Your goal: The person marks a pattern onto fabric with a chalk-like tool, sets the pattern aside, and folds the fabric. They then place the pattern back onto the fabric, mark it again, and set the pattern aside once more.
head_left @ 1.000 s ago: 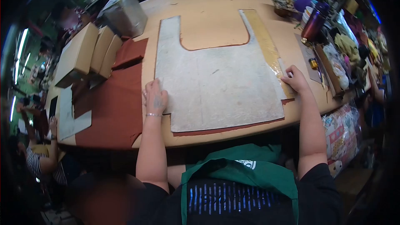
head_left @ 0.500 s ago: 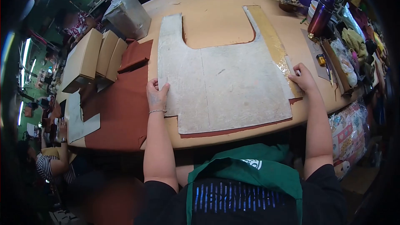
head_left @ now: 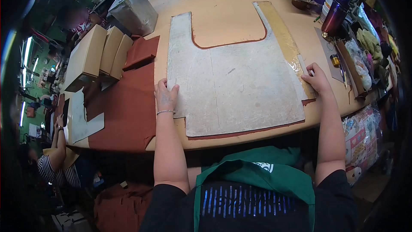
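A large pale grey cutting template (head_left: pixel 240 86) with a U-shaped cut-out lies flat on the table. Reddish-brown fabric (head_left: pixel 253 131) shows beneath it along the lower edge. Clear tape covers a yellowish strip (head_left: pixel 279 25) on its right side. At the template's left edge, my left hand (head_left: pixel 165 96) is closed, thumb on top and fingers along the rim. My right hand (head_left: pixel 317 79) is at the right edge, pinching a small white piece (head_left: pixel 312 73); its kind is mostly hidden by the fingers.
More reddish-brown fabric (head_left: pixel 124 107) lies left, beside cardboard boxes (head_left: pixel 86 58) and a grey L-shaped piece (head_left: pixel 92 127). Bottles (head_left: pixel 335 15), a yellow tape measure (head_left: pixel 334 60) and bundled materials (head_left: pixel 358 62) line the right side. A person in a striped top (head_left: pixel 47 172) works at far left.
The view has shifted slightly, so the table contents appear a little to the right. Both hands stay at the template's edges. The co-worker's arm at left has moved.
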`<action>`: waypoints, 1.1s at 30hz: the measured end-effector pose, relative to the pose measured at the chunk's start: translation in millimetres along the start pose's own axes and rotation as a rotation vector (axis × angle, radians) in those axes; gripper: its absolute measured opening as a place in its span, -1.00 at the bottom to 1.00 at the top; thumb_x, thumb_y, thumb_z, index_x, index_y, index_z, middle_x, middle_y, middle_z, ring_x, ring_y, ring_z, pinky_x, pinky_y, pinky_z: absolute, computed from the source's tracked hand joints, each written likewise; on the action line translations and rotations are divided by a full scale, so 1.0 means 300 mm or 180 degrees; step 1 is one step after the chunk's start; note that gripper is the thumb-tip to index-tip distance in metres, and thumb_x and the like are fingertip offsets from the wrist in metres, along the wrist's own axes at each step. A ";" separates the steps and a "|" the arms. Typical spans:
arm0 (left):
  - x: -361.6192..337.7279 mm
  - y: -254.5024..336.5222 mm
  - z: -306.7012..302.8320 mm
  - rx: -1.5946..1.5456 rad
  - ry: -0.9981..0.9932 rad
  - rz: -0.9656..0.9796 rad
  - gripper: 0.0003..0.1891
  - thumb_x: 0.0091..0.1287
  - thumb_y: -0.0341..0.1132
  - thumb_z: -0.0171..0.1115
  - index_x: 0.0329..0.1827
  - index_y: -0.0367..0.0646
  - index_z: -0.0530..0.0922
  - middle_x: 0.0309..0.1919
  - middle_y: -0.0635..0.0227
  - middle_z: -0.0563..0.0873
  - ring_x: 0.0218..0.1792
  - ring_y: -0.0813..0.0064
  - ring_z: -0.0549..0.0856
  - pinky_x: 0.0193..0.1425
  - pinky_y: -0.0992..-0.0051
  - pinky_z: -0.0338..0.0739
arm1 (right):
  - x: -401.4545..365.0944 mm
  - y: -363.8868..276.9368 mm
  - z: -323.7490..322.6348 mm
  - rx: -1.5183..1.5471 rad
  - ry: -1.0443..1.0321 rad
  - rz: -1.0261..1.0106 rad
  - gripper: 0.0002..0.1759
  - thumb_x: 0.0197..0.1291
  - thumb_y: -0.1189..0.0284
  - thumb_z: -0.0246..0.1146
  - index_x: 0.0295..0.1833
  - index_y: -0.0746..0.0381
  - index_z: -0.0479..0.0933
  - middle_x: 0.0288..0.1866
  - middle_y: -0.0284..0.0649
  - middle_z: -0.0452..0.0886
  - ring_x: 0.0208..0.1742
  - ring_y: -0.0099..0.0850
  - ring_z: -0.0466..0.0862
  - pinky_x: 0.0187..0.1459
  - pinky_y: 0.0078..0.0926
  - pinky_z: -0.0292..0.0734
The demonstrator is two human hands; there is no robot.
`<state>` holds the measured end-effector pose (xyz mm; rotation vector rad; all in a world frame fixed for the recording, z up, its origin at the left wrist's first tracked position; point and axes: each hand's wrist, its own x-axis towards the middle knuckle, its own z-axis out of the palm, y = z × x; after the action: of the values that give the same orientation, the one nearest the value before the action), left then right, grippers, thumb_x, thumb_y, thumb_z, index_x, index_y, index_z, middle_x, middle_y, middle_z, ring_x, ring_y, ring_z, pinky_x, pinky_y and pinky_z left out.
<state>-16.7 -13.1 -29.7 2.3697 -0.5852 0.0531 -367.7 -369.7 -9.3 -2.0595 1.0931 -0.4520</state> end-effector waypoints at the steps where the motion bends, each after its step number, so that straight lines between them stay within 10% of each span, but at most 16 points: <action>1: -0.003 0.005 -0.002 0.0047 0.0008 0.0030 -0.48 -0.03 -0.22 0.32 -0.01 -0.25 0.40 -0.08 0.05 0.45 -0.02 0.11 0.43 0.13 0.27 0.26 | 0.000 0.001 0.000 0.0005 0.0001 -0.0014 -0.64 -0.15 0.47 0.38 -0.26 0.29 0.36 -0.37 -0.29 0.44 -0.32 -0.51 0.41 -0.24 -0.56 0.38; 14: -0.009 0.023 -0.003 0.0576 0.0209 0.0245 -0.49 -0.04 -0.20 0.35 -0.04 -0.24 0.44 -0.20 0.12 0.46 -0.10 0.21 0.47 -0.03 0.40 0.41 | 0.010 0.019 0.003 -0.0094 0.0066 -0.0102 -0.63 -0.16 0.46 0.39 -0.26 0.29 0.36 -0.39 -0.27 0.45 -0.35 -0.51 0.41 -0.28 -0.55 0.39; 21: -0.048 0.022 -0.058 -0.0679 0.0001 0.0568 -0.44 0.01 -0.15 0.32 0.04 -0.25 0.39 -0.10 0.03 0.41 -0.06 0.10 0.45 0.02 0.26 0.36 | 0.002 -0.007 -0.007 -0.0593 0.0136 -0.0205 -0.59 -0.21 0.40 0.42 -0.28 0.29 0.38 -0.37 -0.19 0.48 -0.32 -0.44 0.46 -0.24 -0.49 0.41; 24: -0.086 -0.020 -0.091 0.1099 0.0100 0.0788 -0.48 0.06 -0.05 0.25 0.10 0.03 0.43 0.05 0.15 0.40 0.15 0.15 0.30 0.18 0.16 0.21 | 0.009 0.019 0.002 -0.0419 0.0196 -0.0235 -0.59 -0.23 0.40 0.43 -0.29 0.29 0.38 -0.34 -0.13 0.51 -0.28 -0.37 0.50 -0.21 -0.46 0.43; 33: -0.103 -0.010 -0.092 0.1065 -0.0099 0.0737 -0.48 0.14 0.00 0.14 0.11 -0.07 0.42 0.12 0.16 0.36 0.20 0.15 0.25 0.23 0.17 0.11 | -0.007 -0.042 -0.007 -0.0257 -0.0066 0.0200 -0.56 -0.22 0.40 0.43 -0.25 0.31 0.38 -0.25 -0.02 0.54 -0.21 -0.26 0.56 -0.18 -0.40 0.46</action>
<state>-39.8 18.6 -16.5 2.6138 -0.9256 0.2339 -363.1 -364.5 1.8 -2.0885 1.1773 -0.3596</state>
